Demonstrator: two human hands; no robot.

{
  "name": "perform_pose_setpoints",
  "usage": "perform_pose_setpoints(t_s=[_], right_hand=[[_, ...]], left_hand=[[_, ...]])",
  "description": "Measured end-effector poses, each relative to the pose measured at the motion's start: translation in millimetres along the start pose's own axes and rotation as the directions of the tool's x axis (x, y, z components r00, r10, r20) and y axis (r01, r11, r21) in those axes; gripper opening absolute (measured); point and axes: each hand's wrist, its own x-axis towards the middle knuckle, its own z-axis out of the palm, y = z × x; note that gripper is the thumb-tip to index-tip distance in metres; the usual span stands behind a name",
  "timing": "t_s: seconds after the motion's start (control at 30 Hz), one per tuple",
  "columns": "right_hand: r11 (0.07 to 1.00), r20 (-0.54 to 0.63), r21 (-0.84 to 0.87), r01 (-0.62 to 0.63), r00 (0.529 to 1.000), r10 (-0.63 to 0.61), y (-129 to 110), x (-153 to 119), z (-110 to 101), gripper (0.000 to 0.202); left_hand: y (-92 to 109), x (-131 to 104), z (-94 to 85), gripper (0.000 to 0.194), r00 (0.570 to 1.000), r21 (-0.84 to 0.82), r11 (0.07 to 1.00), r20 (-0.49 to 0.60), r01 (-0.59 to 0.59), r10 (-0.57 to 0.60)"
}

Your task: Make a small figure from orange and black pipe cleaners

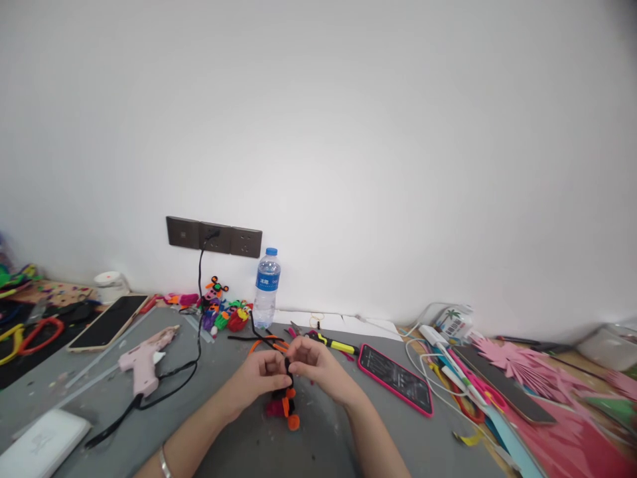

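My left hand and my right hand meet over the middle of the grey mat. Fingers of both are pinched on a black pipe cleaner. Below them hangs or rests a small figure in fuzzy orange, black and magenta, which looks joined to that black piece; the join is partly hidden. Just beyond my fingers lie loose black and orange pipe cleaners. Yellow-and-black pliers lie behind my right hand.
A water bottle stands at the wall beside several fuzzy figures. At left lie a corded pink glue gun, a phone and a white box. Rightward are a pink-cased phone, cables and pink paper.
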Motion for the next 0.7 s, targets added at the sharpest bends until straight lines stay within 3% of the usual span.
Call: perform_pose_setpoints(t_s=[0.13,0.27,0.37,0.53,0.7], right_hand=[[0.999,-0.001,-0.02,0.026,1.0,-0.026,1.1,-0.2,-1.1,0.019],[0.996,-0.132,-0.045,0.071,0.988,-0.076,5.2,5.8,0.2,0.021],[0.993,-0.22,-0.078,0.093,0.97,-0.108,10.2,10.6,1.2,0.02],[0.924,-0.357,-0.369,0.095,0.904,-0.236,19.2,13.4,3.1,0.011],[0.855,-0.373,-0.502,0.128,0.86,-0.348,23.1,13.9,6.4,0.013]], left_hand=[[1.0,-0.6,-0.5,0.035,1.0,0.012,1.0,0.0,-0.027,0.027],[-2.1,1.9,-4.8,0.031,0.988,0.041,0.991,-0.073,-0.13,0.132],[-8.6,6.4,-11.7,0.027,0.957,0.179,0.961,-0.163,-0.212,0.242],[-16.3,10.8,-21.7,0.015,0.897,0.399,0.884,-0.254,-0.244,0.362],[-12.2,7.6,-20.7,0.015,0.881,0.486,0.841,-0.257,-0.239,0.398]])
